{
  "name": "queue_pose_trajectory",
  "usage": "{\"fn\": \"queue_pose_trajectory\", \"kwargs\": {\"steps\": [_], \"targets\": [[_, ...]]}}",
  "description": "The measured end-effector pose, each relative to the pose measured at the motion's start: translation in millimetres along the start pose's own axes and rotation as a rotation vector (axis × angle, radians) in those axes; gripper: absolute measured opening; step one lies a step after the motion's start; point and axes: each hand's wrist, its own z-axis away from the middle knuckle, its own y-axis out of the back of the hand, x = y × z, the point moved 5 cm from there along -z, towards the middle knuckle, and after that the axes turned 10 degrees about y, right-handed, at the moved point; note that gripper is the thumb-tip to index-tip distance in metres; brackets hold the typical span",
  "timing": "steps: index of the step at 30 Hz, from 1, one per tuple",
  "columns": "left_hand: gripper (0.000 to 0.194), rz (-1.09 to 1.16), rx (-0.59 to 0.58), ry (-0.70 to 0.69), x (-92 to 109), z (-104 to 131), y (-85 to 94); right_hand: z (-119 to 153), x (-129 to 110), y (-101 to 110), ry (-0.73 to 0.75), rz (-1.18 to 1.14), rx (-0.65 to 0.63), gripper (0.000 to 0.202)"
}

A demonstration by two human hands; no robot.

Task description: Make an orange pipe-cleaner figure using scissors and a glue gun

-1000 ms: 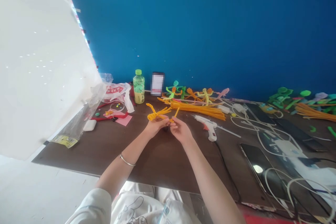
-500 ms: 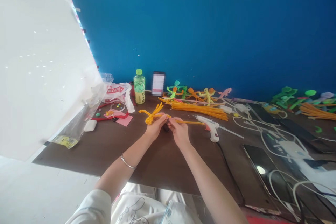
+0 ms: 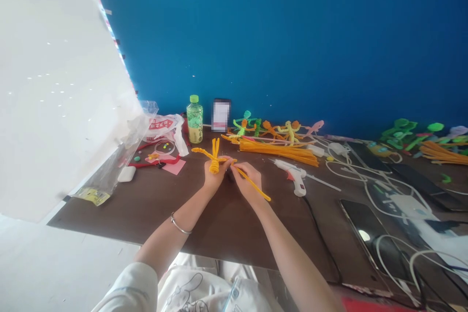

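Note:
Near the middle of the table, my left hand (image 3: 213, 175) is closed on an orange pipe-cleaner figure (image 3: 214, 165). The figure has a coiled part, a twisted arm to the left and strands pointing up. My right hand (image 3: 247, 180) pinches an orange pipe cleaner (image 3: 256, 186) close to the left fingertips. Its free end slants down to the right across the back of my right hand. The fingertips of both hands nearly meet, and the exact join between the strands is too small to make out.
Behind my hands lie a bundle of orange pipe cleaners (image 3: 280, 151) and small finished figures (image 3: 290, 131). A glue gun (image 3: 294, 173) rests to the right, near cables and a phone (image 3: 365, 234). A bottle (image 3: 195, 121) and plastic bags (image 3: 164, 129) stand at the back left.
The figure has turned in my left hand, so its strands now point straight up. The pipe cleaner's free end has swung from level on the right to slanting down over my right hand.

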Motion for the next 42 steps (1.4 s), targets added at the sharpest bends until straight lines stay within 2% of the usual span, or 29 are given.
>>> {"fn": "queue_pose_trajectory", "kwargs": {"steps": [4,6,9,12,18,21,25,29,31,33,36,38,42], "targets": [[0.013,-0.077,-0.045,-0.074,0.9,-1.2,-1.1,-4.6,4.8,7.0,0.048,-0.013,0.022,0.015],[0.013,-0.086,-0.073,-0.079,1.4,-1.5,-1.9,-5.8,10.0,10.1,0.005,-0.049,0.064,0.016],[0.013,-0.059,-0.137,-0.059,2.8,-0.4,-4.0,-4.6,23.0,11.2,-0.195,-0.193,0.126,0.017],[0.015,-0.003,-0.185,-0.001,2.8,2.2,-5.8,0.1,36.2,8.0,-0.437,-0.448,0.194,0.021],[0.024,0.286,-0.286,0.273,-7.5,7.0,-12.5,10.6,48.8,-5.9,-0.745,-0.867,0.284,0.025],[0.025,0.438,-0.271,0.333,-10.7,6.5,-13.4,16.3,48.6,-17.3,-0.855,-0.960,0.253,0.025],[0.026,0.445,-0.201,0.305,-10.6,5.5,-10.6,24.3,47.4,-27.6,-0.957,-0.977,0.273,0.024],[0.023,0.288,-0.076,0.193,-5.3,4.8,-4.4,27.5,43.2,-29.0,-0.946,-0.931,0.283,0.024],[0.021,0.185,-0.002,0.121,-1.5,4.2,-0.8,25.5,39.4,-24.3,-0.865,-0.820,0.269,0.024],[0.019,0.112,0.049,0.058,1.6,3.5,1.9,20.1,33.1,-17.8,-0.718,-0.637,0.207,0.024],[0.017,0.055,0.039,-0.011,3.7,2.3,2.8,11.3,21.5,-11.4,-0.471,-0.372,0.060,0.023],[0.016,0.022,0.006,-0.052,4.0,1.6,2.7,7.8,16.8,-8.3,-0.360,-0.247,0.004,0.022],[0.013,-0.100,-0.012,-0.130,3.6,-1.3,3.6,4.1,17.6,-1.6,-0.297,-0.166,0.009,0.024]]}}
